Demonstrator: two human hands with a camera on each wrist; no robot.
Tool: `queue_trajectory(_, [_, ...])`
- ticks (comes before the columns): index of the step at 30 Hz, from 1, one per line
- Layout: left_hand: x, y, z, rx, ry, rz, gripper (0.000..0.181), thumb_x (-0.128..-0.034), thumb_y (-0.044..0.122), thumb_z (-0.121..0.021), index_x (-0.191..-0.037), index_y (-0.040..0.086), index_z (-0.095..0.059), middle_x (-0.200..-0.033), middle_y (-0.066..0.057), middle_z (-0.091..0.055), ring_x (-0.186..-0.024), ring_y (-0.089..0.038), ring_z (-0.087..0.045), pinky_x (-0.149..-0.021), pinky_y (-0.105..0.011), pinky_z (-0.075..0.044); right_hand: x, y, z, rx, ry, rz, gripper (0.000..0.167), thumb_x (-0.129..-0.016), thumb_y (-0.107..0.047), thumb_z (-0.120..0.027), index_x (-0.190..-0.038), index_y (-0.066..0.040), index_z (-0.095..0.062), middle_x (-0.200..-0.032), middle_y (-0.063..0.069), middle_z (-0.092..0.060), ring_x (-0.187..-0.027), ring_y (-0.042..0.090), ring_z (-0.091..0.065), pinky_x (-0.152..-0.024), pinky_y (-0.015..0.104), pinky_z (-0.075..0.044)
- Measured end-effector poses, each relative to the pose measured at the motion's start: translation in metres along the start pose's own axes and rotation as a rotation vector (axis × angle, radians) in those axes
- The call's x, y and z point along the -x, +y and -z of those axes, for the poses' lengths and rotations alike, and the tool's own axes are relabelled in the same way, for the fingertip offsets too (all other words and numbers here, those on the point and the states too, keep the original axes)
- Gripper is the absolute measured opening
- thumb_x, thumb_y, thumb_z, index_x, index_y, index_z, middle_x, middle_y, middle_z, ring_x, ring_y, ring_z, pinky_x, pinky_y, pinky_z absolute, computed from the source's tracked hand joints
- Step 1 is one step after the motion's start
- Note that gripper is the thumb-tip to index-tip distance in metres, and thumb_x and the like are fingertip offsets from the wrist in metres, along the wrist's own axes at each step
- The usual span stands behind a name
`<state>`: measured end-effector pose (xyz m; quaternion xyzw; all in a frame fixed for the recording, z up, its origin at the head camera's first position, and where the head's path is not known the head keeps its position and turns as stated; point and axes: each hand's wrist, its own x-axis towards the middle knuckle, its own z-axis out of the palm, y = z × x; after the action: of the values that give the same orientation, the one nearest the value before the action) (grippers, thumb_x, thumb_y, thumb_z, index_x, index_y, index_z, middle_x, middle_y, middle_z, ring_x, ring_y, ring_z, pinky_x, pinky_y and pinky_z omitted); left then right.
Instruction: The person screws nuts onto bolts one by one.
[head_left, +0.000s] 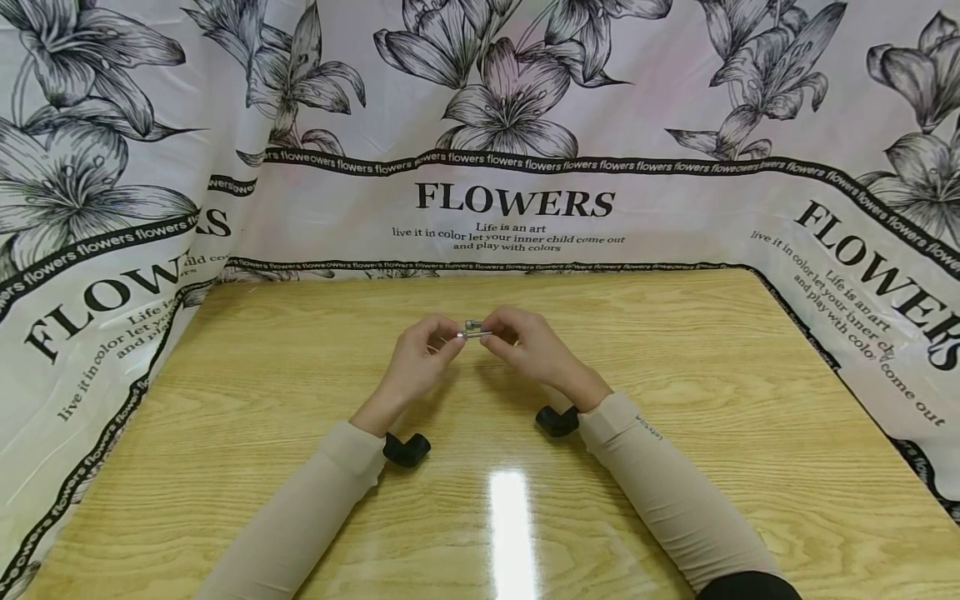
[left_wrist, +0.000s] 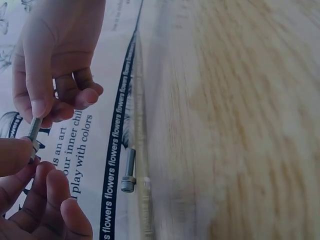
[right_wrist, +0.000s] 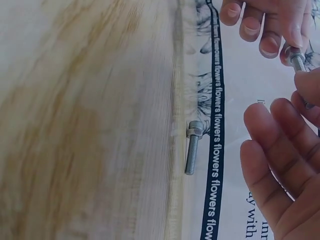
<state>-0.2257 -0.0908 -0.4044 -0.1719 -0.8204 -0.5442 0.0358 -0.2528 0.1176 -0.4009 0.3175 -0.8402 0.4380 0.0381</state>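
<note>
A silver bolt (head_left: 476, 335) is held level between the two hands above the table. My left hand (head_left: 422, 358) pinches its head end between thumb and forefinger, where a nut-like collar (right_wrist: 297, 56) shows. The threaded end (left_wrist: 34, 128) is pinched by the thumb and forefinger of my right hand (head_left: 534, 348). The other fingers of both hands curve loosely away from it. Just beyond lies a second bolt (right_wrist: 191, 150) on the table, untouched, with a nut (left_wrist: 129, 179) close under its head. Fingertips partly cover the held bolt.
The wood-grain table (head_left: 300, 358) carries a bright light reflection toward the front. A white cloth with flower prints (head_left: 517, 200) hangs along its back and sides. Black wrist-camera mounts (head_left: 407, 451) stick out inward from both sleeves.
</note>
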Motion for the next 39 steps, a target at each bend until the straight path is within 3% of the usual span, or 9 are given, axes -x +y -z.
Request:
queue_trajectory(15, [-0.009,-0.004,-0.002,-0.091,-0.045,0.056,0.009,-0.0938,0.016,-0.063,-0.100,0.011,-0.064,-0.095,-0.002,-0.065,-0.082,-0.019,-0.058,-0.071,-0.034,-0.049,-0.002,0.006,0.001,0.027,-0.044,-0.102,0.012,-0.094,-0.015,-0.062,-0.101,-0.006,-0.066,-0.091,-0.001,-0.064,-0.076,0.015,-0.058,-0.067,0.032,-0.050])
queue_trajectory(24, [-0.018,-0.008,-0.005,-0.160,-0.090,0.090,0.005,-0.0933,0.017,-0.064,-0.097,0.014,-0.065,-0.095,0.000,-0.063,-0.081,-0.018,-0.058,-0.068,-0.033,-0.050,-0.004,0.013,0.004,0.075,-0.082,-0.170,0.004,-0.093,-0.017,-0.063,-0.095,-0.014,-0.065,-0.084,-0.001,-0.062,-0.072,0.017,-0.056,-0.060,0.031,-0.048])
queue_trajectory(39, [-0.029,-0.011,-0.009,-0.307,-0.158,0.096,0.003,-0.0923,0.015,-0.065,-0.094,0.013,-0.066,-0.092,0.000,-0.063,-0.080,-0.017,-0.058,-0.070,-0.032,-0.049,-0.006,0.017,0.006,0.172,-0.102,-0.183,0.004,-0.089,-0.013,-0.068,-0.093,-0.013,-0.067,-0.075,0.003,-0.049,-0.067,0.018,-0.046,-0.060,0.032,-0.038])
